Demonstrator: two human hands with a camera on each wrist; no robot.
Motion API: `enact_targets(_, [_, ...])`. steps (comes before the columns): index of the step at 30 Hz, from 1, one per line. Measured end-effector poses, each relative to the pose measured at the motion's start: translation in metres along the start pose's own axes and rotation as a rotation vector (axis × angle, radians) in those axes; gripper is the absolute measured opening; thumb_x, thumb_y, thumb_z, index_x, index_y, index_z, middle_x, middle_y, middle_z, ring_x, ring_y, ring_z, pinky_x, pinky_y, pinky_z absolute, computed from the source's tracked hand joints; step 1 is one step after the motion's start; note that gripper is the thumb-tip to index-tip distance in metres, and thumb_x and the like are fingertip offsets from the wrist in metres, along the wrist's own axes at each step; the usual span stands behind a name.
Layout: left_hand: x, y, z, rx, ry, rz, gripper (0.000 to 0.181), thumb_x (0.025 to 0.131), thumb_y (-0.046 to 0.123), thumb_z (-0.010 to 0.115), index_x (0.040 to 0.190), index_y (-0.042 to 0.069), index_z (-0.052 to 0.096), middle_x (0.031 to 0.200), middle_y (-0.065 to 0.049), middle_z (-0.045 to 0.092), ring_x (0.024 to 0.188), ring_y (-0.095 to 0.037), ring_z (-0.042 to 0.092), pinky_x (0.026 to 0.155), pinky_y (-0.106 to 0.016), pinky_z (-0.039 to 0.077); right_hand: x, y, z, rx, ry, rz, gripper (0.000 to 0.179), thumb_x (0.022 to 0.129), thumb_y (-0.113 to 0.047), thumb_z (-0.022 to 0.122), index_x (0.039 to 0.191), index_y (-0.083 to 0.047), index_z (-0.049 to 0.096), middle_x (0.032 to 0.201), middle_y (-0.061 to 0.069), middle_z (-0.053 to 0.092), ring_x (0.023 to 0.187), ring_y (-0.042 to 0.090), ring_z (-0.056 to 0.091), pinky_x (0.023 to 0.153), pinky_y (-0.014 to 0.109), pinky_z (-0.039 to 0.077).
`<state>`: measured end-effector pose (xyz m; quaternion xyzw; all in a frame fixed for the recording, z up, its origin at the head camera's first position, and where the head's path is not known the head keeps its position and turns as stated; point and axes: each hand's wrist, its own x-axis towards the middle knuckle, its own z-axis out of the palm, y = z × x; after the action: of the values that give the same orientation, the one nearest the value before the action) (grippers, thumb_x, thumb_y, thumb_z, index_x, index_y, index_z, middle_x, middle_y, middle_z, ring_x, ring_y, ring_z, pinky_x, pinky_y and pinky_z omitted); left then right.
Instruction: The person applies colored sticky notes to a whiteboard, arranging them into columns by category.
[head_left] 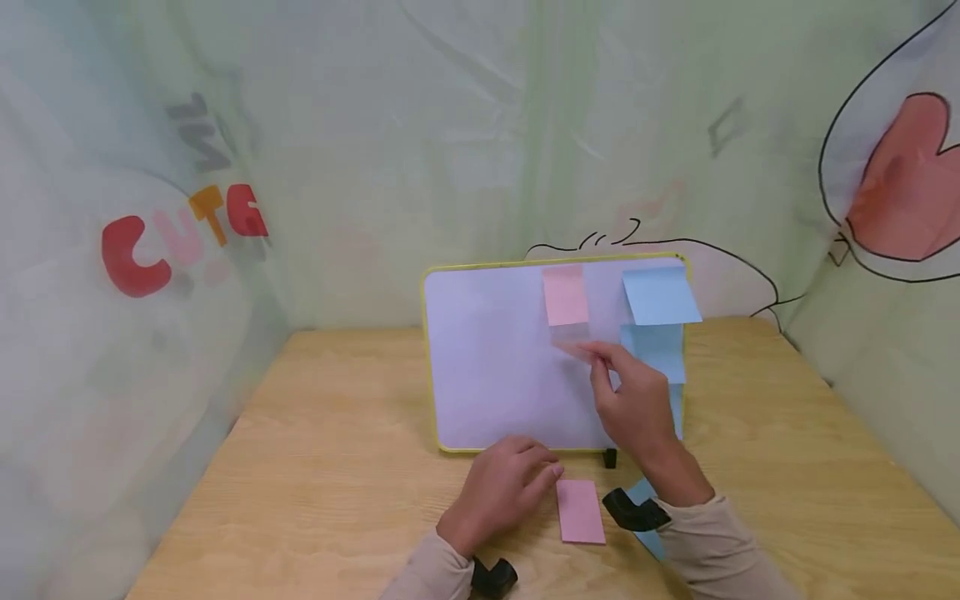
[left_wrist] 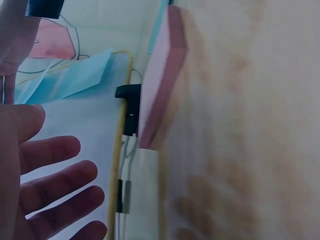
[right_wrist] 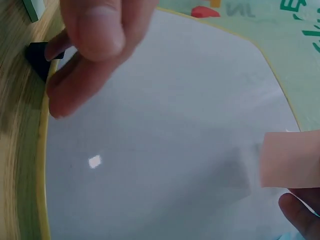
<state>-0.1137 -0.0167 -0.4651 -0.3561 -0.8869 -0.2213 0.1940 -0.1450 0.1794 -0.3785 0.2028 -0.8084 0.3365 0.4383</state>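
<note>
A thin pink sticky note [head_left: 572, 350] is pinched between the thumb and forefinger of my right hand [head_left: 636, 404], in front of the whiteboard [head_left: 495, 358]. In the right wrist view that note [right_wrist: 291, 160] stands at the right edge. Above it, another pink note [head_left: 566, 296] sticks to the board's upper part. My left hand [head_left: 504, 483] is low before the board's bottom edge, fingers loosely extended and holding nothing; in the left wrist view its fingers [left_wrist: 60, 170] are spread. Just right of it lies a pink sticky-note pad [head_left: 581, 511] on the table.
Several blue notes [head_left: 660, 297] hang in a column along the board's right side, their lower edges lifting. Blue paper [head_left: 647, 542] lies partly under my right forearm. A black foot [head_left: 610, 458] supports the board on the wooden table [head_left: 337, 467]. Printed curtains surround the table.
</note>
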Motion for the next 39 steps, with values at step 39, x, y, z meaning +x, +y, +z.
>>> enact_targets(39, [0.089, -0.016, -0.053, -0.175, 0.327, -0.194, 0.023, 0.100, 0.022, 0.061, 0.117, 0.013, 0.073, 0.103, 0.003, 0.071, 0.086, -0.006, 0.066, 0.072, -0.019, 0.051, 0.003, 0.013, 0.026, -0.082, 0.138, -0.479, 0.026, 0.101, -0.009, 0.055, 0.109, 0.006, 0.074, 0.112, 0.020, 0.071, 0.103, 0.039, 0.069, 0.091, 0.058, 0.048])
